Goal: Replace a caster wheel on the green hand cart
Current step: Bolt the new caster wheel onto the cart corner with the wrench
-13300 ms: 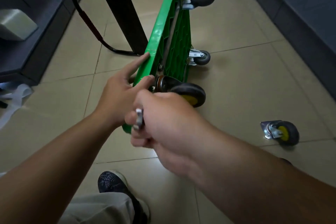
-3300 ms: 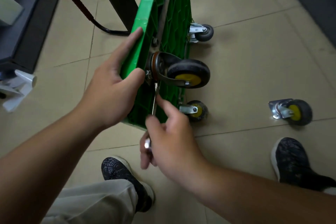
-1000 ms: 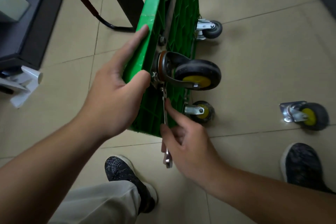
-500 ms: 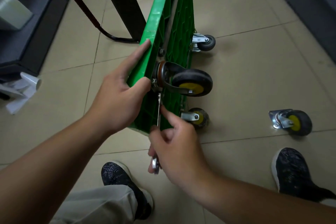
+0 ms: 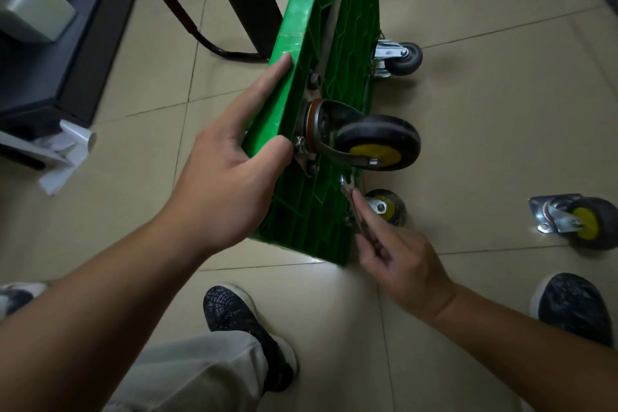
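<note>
Beside caster wheel point(image 5: 378, 140), right hand point(image 5: 399, 259) pinching wrench point(image 5: 347, 191)

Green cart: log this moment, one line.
green cart on edge | left hand grips its rim | right hand holds wrench near mounted caster | loose caster on floor

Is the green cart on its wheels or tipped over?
Tipped on its side: the cart stands on edge, its wheels pointing sideways.

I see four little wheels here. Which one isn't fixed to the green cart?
The loose caster lying on the floor at far right. The other three are mounted on the green cart, on its underside.
</note>
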Motion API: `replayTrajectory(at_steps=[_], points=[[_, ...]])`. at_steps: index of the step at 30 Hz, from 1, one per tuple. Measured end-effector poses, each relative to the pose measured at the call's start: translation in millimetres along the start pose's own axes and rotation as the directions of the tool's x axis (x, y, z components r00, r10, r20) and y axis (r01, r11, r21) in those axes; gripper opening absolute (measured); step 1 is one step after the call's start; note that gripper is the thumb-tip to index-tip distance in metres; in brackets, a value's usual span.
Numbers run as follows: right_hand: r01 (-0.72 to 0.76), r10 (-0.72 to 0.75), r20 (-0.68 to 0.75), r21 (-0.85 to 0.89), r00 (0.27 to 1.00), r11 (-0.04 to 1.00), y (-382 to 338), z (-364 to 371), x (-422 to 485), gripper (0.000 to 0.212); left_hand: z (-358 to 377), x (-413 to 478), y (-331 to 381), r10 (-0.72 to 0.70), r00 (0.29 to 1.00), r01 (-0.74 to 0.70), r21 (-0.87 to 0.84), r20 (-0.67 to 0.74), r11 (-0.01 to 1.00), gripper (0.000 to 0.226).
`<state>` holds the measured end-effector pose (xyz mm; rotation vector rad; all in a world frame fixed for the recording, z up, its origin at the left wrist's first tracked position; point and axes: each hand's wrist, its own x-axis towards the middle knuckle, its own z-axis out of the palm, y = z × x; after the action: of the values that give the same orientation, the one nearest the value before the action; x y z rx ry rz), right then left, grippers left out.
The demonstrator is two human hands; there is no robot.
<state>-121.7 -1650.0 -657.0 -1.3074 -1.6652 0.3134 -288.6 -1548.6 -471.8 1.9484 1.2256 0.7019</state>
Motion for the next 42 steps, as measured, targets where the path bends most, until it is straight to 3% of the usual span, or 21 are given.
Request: replayTrajectory(at_steps=[4, 8, 18, 23, 35, 42], points=[[0.148, -0.149, -0.005, -0.05, 0.989, 0.988, 17, 11, 8, 0.06, -1, 0, -3, -0.014, 1.0, 0.014, -0.012, 0.01, 1.0, 0.075], [0.176, -0.176, 0.001, -0.047, 0.984, 0.983, 20, 22, 11, 0.058, -2, 0, -3, -0.013, 1.0, 0.013, -0.021, 0.019, 1.0, 0.076], [0.168, -0.168, -0.004, 0.008, 0.986, 0.986, 32, 34, 25, 0.051, 0, -1, 0, -0.007, 1.0, 0.008, -0.055, 0.017, 0.998, 0.077], [0.201, -0.2, 0.047, -0.018, 0.979, 0.979, 48, 39, 28, 0.058, 0, 0, 1, 0.002, 1.0, -0.002, -0.031, 0.021, 1.0, 0.077], [0.185, -0.183, -0.052, 0.033, 0.982, 0.982, 41, 63, 18, 0.065, 2, 1, -6, 0.016, 1.0, -0.015, -0.038, 0.011, 0.999, 0.079], [0.224, -0.223, -0.017, 0.023, 0.975, 0.974, 52, 60, 19, 0.063, 1, 2, -5, 0.036, 0.999, -0.036, -0.009, 0.026, 0.999, 0.079]])
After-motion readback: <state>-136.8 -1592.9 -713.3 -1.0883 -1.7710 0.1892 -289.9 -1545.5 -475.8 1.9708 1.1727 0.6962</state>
